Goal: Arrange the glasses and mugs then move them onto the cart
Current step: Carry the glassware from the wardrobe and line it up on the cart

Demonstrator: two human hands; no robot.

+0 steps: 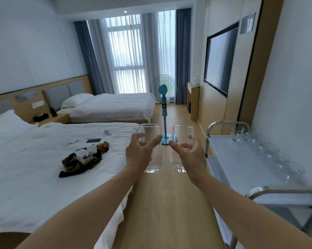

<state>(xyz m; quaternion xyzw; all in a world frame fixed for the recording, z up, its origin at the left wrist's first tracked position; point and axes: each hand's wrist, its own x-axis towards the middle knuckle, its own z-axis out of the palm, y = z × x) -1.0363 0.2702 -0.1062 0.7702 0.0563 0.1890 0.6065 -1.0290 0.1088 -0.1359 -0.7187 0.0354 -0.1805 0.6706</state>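
Hands: our left hand (pixel 140 155) and right hand (pixel 191 153) are each gripping an upright glass (pixel 152 150).
Cart (pixel 241 159): we are finding it right of both glasses, nearer our right hand.

Single head-worn wide-angle view, standing height, facing down the room toward the window (pixel 126 56), tilted slightly down; arms close in foreground, bed (pixel 34 177) left, cart (pixel 245 164) right, edges bowed.
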